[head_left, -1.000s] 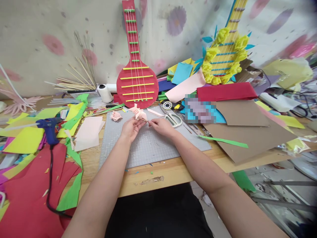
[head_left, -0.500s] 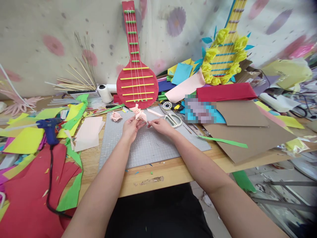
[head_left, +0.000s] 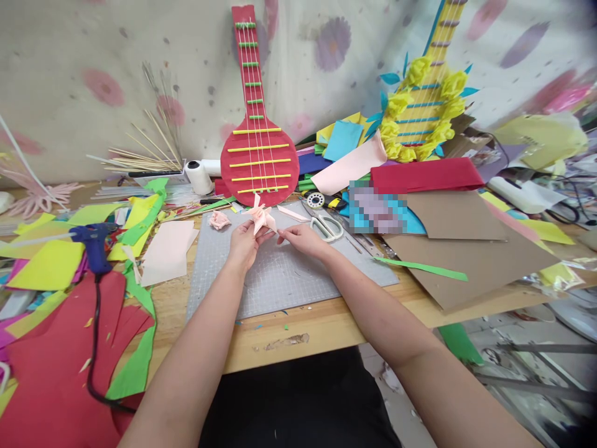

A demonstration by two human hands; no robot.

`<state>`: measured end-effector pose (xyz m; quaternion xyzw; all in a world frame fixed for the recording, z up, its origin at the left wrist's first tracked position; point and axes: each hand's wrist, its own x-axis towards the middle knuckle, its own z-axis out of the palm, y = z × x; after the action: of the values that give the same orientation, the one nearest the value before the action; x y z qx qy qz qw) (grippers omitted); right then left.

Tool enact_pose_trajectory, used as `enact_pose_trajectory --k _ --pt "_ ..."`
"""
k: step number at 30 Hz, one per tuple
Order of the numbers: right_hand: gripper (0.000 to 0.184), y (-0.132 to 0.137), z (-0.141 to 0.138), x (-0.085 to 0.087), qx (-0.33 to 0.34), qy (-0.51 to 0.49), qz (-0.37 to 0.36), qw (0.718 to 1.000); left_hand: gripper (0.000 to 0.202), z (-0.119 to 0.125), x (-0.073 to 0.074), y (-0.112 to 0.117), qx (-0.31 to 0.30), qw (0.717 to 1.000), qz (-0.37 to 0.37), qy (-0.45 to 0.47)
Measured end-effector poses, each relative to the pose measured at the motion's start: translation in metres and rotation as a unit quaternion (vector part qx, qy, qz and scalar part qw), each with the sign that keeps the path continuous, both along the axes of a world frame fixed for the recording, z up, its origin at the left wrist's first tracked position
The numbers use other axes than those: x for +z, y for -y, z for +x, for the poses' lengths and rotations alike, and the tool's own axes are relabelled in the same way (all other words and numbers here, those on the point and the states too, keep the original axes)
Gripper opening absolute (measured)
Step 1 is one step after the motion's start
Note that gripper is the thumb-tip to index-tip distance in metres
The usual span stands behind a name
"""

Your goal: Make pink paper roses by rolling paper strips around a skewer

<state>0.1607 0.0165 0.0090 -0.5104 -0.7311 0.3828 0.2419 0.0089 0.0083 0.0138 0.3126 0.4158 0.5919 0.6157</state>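
A pale pink paper flower (head_left: 261, 218) with pointed, folded petals is held up over the grey cutting mat (head_left: 280, 289). My left hand (head_left: 245, 244) is closed around its base from the left. From the right, the fingertips of my right hand (head_left: 298, 238) pinch together at the tip of its right petal; the exact contact is too small to see clearly. On the mat to the left lies a smaller crumpled pink paper rosette (head_left: 219, 219). Beyond my right hand are a narrow pink paper strip (head_left: 292, 213) and scissors with pale handles (head_left: 327, 228).
A red paper-covered lute (head_left: 260, 158) leans at the back, with a yellow one (head_left: 422, 112) edged in paper roses farther right. A blue glue gun (head_left: 96, 242) and its cord lie left, near pink paper sheets (head_left: 165, 255). Brown cardboard (head_left: 485, 267) covers the right side.
The pink flower has turned slightly in my left hand, so its petals look more spread. Both hands stay in nearly the same place.
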Motion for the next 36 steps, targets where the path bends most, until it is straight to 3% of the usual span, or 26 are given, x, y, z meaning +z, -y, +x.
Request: enact_pose_trajectory --k 5,11,14,19,28,36 --pt "0.036 0.004 -0.006 0.0 0.006 0.017 0.009 1.0 0.007 0.0 -0.005 -0.003 0.046 0.999 -0.024 -0.003" --pt "0.036 0.01 -0.009 -0.001 0.06 0.004 0.016 0.998 0.006 0.001 -0.008 -0.005 0.104 0.994 -0.039 0.012" --pt "0.03 0.011 -0.009 -0.002 0.047 -0.023 0.036 0.998 0.008 0.002 -0.008 -0.004 0.12 0.992 -0.045 0.016" --pt "0.019 0.012 -0.01 -0.004 0.023 -0.05 0.058 0.997 0.01 0.003 -0.008 -0.002 0.12 0.992 -0.033 0.026" --pt "0.021 0.008 -0.011 -0.01 0.0 -0.086 0.068 0.994 0.005 0.003 -0.003 0.004 0.118 0.992 -0.049 0.02" --pt "0.02 0.008 -0.011 -0.005 -0.001 -0.111 -0.025 0.993 0.008 0.002 -0.005 0.001 0.117 0.991 -0.068 0.025"
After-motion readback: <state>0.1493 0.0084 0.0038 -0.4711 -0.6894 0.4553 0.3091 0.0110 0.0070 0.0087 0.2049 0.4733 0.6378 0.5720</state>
